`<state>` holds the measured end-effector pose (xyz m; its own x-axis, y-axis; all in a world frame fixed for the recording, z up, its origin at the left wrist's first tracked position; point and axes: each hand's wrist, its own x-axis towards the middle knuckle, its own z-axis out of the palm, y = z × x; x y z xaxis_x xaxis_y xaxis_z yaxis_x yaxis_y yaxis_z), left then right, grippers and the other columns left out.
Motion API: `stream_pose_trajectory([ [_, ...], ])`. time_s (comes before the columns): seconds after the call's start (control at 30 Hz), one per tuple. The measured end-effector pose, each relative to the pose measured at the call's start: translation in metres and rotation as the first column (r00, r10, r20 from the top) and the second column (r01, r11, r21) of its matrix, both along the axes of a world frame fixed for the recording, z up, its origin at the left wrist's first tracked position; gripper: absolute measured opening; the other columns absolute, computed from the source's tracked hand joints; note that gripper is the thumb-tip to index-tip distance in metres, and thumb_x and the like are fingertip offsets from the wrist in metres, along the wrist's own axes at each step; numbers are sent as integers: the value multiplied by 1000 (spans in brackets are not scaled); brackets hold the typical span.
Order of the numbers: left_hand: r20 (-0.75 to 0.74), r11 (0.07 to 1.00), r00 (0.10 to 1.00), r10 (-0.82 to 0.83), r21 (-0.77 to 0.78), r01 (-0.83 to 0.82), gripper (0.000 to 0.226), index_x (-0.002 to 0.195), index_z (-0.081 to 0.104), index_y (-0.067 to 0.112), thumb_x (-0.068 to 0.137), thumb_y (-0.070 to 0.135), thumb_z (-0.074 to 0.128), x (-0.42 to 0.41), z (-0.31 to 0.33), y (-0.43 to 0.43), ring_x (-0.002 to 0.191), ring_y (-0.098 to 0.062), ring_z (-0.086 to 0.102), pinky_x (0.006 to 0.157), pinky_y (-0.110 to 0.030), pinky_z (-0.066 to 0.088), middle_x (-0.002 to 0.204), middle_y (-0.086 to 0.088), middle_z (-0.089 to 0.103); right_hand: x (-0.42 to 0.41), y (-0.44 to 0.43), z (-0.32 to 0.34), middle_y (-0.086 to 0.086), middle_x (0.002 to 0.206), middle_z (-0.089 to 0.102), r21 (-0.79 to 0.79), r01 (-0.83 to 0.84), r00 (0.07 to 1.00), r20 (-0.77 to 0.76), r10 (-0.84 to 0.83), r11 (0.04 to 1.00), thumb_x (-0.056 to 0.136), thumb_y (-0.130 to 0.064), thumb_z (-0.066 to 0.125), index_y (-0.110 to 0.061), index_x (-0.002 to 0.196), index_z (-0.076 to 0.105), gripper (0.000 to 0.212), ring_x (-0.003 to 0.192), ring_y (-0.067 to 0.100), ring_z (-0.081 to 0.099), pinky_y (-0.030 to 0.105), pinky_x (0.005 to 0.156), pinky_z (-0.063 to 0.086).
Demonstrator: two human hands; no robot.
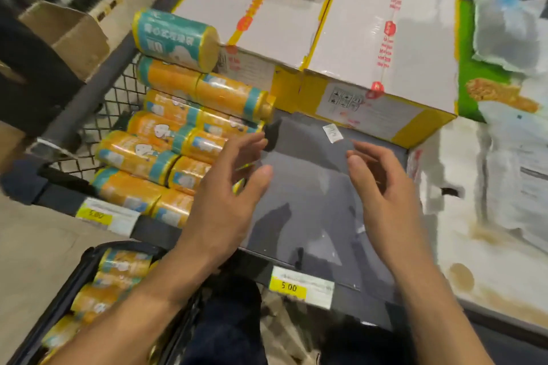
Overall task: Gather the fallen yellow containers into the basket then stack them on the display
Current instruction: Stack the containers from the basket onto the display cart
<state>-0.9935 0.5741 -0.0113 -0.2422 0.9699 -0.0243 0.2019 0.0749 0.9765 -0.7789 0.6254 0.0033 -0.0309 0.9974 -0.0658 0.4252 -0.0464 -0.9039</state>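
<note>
Both hands are hovering over the bare grey floor of the display [311, 204] and holding nothing. The left hand [225, 198] is hanging open with fingers spread, just beside the right end of the stacked yellow containers [166, 139]. The right hand [385, 195] is also open, fingers loosely bent, well apart from any container.

The stack is lying on its side in rows along the left of the display, against the wire mesh wall [118, 104], and is reaching from the near edge to the white boxes [379, 38] at the far side. More yellow containers [118, 270] are lying in the basket [98, 247] at the near left, below the edge carrying the price tag [299, 287].

Stacking seems to be partway along, and the step in hand is probably fetching the next load from the basket. To do it well, each container is best taken round its middle and laid on its side parallel to the rows. A new bottom row should start on the grey floor right against the stack. These are round and will likely roll, so each one wants nudging snug against its neighbour, ends flush, before letting go. The small white packet [332, 133] lying on the floor near the boxes may want clearing first.
</note>
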Motion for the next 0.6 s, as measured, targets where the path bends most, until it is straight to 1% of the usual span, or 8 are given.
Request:
stream_pose_trajectory([
  [0.07, -53, 998, 997, -63, 2, 63, 49, 139, 53, 36, 92, 51, 58, 14, -14, 4, 132, -1, 54, 109, -36, 47, 138, 17, 61, 17, -2, -11, -23, 118, 68, 27, -4, 1000, 9, 4, 1000, 97, -58, 56, -37, 129, 61, 39, 114, -9, 61, 22, 96, 47],
  [0.13, -84, 997, 993, -82, -5, 82, 49, 139, 52, 38, 92, 50, 60, 20, -23, 1, 131, 3, 53, 109, -34, 47, 138, 19, 60, 27, -9, -15, -24, 115, 69, 58, -24, 1000, 7, 24, 998, 94, -59, 54, -37, 127, 62, 40, 112, -9, 61, 15, 92, 46],
  [0.2, -111, 996, 990, -85, 8, 87, 50, 139, 53, 36, 91, 46, 62, 19, -30, 1, 129, 6, 54, 107, -30, 48, 137, 20, 61, 31, -15, -17, -27, 108, 69, 108, -45, 999, 28, 42, 993, 96, -56, 54, -38, 123, 63, 33, 107, -13, 61, 5, 85, 43],
  [0.23, -115, 996, 989, -90, 3, 92, 52, 139, 53, 35, 89, 48, 64, 18, -32, 2, 127, 6, 56, 106, -30, 48, 136, 20, 62, 32, -18, -19, -28, 105, 70, 121, -56, 998, 32, 52, 991, 97, -54, 56, -39, 119, 64, 28, 104, -13, 62, 4, 83, 43],
  [0.33, -128, 995, 988, -86, 29, 91, 64, 135, 56, 33, 79, 62, 64, 16, -36, 3, 122, 5, 60, 106, -37, 51, 133, 14, 64, 29, -26, -22, -21, 100, 73, 154, -96, 995, 21, 94, 983, 99, -56, 56, -37, 106, 69, 24, 98, -3, 67, 24, 86, 51],
  [0.4, -110, 996, 992, -62, 51, 68, 66, 133, 58, 29, 77, 63, 64, 17, -37, 3, 118, 1, 62, 104, -43, 54, 129, 10, 65, 25, -29, -27, -16, 100, 75, 209, -82, 997, 8, 83, 974, 97, -60, 57, -34, 103, 70, 29, 97, 2, 69, 31, 86, 53],
  [0.5, -136, 994, 991, -11, 103, 25, 58, 133, 56, 28, 83, 56, 64, 20, -30, -7, 117, -3, 62, 104, -43, 53, 128, 8, 64, 12, -32, -32, -11, 103, 75, 238, -74, 997, 10, 74, 968, 92, -62, 58, -29, 107, 70, 39, 99, 6, 70, 36, 89, 56],
  [0.6, -149, 985, 989, 11, 169, 14, 44, 131, 57, 26, 92, 42, 67, 23, -19, -32, 117, -1, 62, 105, -41, 52, 130, 4, 65, 4, -45, -30, -9, 104, 74, 252, -81, 997, 6, 82, 964, 98, -52, 61, -26, 110, 69, 30, 100, 6, 69, 32, 87, 54],
])
